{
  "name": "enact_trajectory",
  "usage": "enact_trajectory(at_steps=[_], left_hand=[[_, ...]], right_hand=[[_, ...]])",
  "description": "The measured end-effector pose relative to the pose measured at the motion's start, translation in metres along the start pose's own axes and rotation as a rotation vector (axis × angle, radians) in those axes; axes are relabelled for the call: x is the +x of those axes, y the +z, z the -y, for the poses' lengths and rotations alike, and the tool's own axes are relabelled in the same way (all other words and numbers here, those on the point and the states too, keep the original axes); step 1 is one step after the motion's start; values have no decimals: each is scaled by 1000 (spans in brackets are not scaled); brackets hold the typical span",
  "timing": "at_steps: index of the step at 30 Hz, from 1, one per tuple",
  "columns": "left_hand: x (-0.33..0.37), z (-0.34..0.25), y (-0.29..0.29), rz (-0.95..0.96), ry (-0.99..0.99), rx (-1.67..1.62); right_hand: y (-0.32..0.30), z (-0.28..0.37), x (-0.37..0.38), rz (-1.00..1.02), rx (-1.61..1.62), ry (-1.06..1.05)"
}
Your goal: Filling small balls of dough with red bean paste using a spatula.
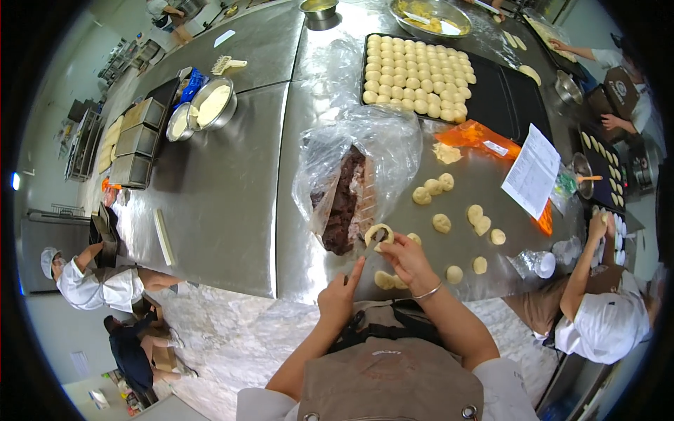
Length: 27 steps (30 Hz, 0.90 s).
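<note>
Plainly, the largest thing here is the steel worktable [210, 203], which runs across the view in front of the person. On its far right side lies a black baking tray [509, 105], its left part filled with close rows of dough balls [418, 70]. Nearer, a clear plastic bag [400, 144] lies spread open around a mass of dark reddish-brown paste [344, 200], straight ahead of the hands. To its right, a printed paper sheet [532, 170] lies partly over an orange plastic wrapper [472, 135].

The left hand [337, 298] is closed around the handle of a narrow flat spatula [373, 243], its blade pointing up and to the right. The right hand [406, 261], a bracelet [428, 291] at its wrist, is partly closed, thumb and fingers pinching a round dough wrapper [380, 230] just beside the paste's near end. The blade's tip meets this wrapper; whether it presses inside is too small to tell. Smaller loose dough pieces [441, 223] lie scattered to the right of the hand.
</note>
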<state>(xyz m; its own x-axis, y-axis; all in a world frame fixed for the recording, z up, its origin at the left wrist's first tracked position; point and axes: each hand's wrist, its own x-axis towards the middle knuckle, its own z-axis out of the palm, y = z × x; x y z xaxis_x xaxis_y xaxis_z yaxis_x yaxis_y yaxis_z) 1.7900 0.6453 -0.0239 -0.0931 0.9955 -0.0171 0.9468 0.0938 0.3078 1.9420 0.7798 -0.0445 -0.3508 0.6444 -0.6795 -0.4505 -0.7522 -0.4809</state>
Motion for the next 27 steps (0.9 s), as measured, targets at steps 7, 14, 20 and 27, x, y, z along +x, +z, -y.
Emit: enact_trajectory(at_steps=[7, 14, 20, 27], left_hand=[[-19, 19, -19, 54, -24, -51], [18, 26, 36, -137, 11, -98], [78, -29, -23, 1, 69, -900], [75, -51, -20, -211, 240, -585]], right_hand=[[-38, 14, 19, -57, 84, -88], [-11, 58, -18, 139, 171, 18], [-11, 49, -33, 167, -13, 39], [-9, 21, -31, -9, -187, -102]])
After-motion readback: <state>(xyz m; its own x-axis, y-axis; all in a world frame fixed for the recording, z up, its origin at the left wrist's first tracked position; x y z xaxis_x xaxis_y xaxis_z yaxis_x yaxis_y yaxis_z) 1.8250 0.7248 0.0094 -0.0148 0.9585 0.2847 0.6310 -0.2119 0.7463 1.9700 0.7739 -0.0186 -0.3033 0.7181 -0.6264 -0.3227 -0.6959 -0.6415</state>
